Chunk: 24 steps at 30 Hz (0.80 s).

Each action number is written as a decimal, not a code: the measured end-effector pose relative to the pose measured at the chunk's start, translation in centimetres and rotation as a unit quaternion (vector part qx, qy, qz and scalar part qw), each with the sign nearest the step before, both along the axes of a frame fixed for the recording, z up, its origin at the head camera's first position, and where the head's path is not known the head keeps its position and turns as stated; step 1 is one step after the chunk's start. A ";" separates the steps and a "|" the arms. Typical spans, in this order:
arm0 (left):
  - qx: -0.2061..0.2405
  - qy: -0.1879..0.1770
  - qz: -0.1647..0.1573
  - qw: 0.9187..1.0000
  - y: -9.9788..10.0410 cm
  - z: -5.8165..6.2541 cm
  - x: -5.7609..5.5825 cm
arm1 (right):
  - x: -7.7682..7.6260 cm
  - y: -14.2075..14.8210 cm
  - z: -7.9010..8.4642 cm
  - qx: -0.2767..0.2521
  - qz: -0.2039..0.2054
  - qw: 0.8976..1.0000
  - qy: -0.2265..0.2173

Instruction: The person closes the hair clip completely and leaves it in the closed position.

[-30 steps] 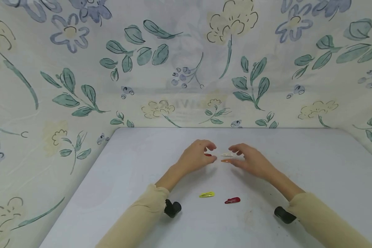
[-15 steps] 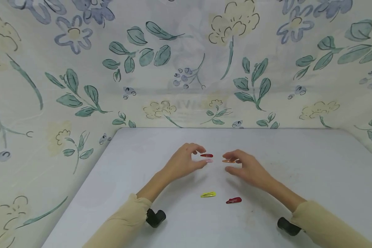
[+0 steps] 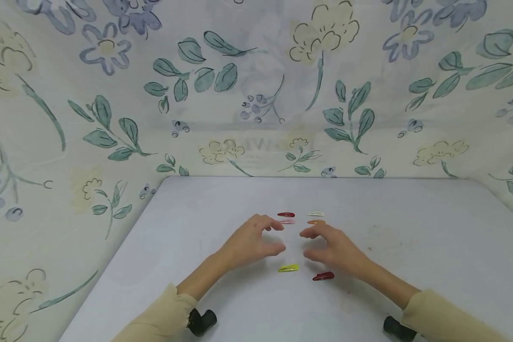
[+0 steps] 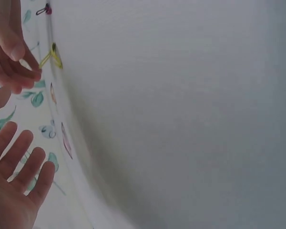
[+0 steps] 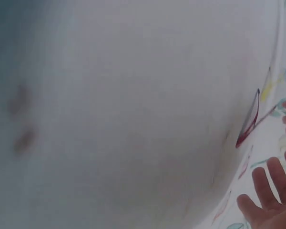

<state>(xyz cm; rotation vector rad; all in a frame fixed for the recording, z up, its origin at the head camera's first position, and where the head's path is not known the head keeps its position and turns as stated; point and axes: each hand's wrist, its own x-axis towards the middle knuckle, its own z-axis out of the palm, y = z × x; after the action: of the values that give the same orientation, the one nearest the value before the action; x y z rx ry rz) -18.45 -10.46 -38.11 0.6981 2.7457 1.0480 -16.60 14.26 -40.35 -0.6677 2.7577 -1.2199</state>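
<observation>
In the head view, my left hand (image 3: 250, 243) hovers over the table, its fingers loosely bent around bare air. Facing it is my right hand (image 3: 342, 248), likewise holding nothing. Just beyond the left fingers lie a red snap hair clip (image 3: 286, 214) and a pink one (image 3: 287, 222). Past the right fingers are a white hair clip (image 3: 316, 213) and an orange one (image 3: 316, 222). Closer to me rest a yellow hair clip (image 3: 288, 268) and a second red hair clip (image 3: 323, 276). The wrist views show the yellow clip (image 4: 52, 56) and the nearer red clip (image 5: 250, 121) sprung apart.
The clips lie on a white table (image 3: 410, 228) with a few faint smudges. Behind it and at its sides hangs a floral cloth (image 3: 256, 85). A black wrist camera (image 3: 202, 323) sits below the left sleeve, another (image 3: 399, 329) below the right.
Both hands have drawn back toward me from the far clips. The pink and orange clips now lie uncovered in two rows with the far red and white ones. The near clips stay put.
</observation>
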 end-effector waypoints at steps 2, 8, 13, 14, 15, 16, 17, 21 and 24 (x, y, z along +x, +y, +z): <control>-0.001 -0.009 -0.009 1.000 0.0 -0.3 0.5 | 0.3 -0.3 -0.2 -0.001 0.010 1.000 0.005; 0.016 -0.015 -0.044 0.999 0.1 -1.3 1.6 | 1.1 -1.0 -0.7 0.004 0.033 0.999 0.022; 0.010 0.021 -0.067 0.997 0.4 -1.8 2.2 | 1.5 -1.5 -0.8 0.006 0.038 0.999 0.025; 0.003 0.034 -0.071 0.997 0.5 -2.0 2.2 | 1.6 -1.6 -0.9 0.010 0.039 0.999 0.028; -0.004 0.045 -0.074 0.996 0.6 -2.1 2.3 | 1.6 -1.7 -0.9 0.017 0.038 0.999 0.028; -0.012 0.052 -0.075 0.996 0.6 -2.2 2.3 | 1.7 -1.7 -0.9 0.023 0.037 0.999 0.031; -0.020 0.058 -0.075 0.995 0.7 -2.3 2.4 | 1.7 -1.8 -1.0 0.031 0.036 0.998 0.033; -0.043 0.063 -0.068 0.995 0.9 -2.4 2.6 | 1.9 -2.0 -1.3 0.063 0.035 0.996 0.046; -0.056 0.069 -0.068 0.994 1.0 -2.5 2.7 | 2.0 -2.1 -1.4 0.078 0.041 0.994 0.060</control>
<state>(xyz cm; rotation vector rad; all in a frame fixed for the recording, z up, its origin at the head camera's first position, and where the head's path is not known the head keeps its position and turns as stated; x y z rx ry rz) -15.76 -9.47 -40.60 0.9577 2.7978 0.8398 -14.59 12.16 -41.79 -0.8540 2.8526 -0.9657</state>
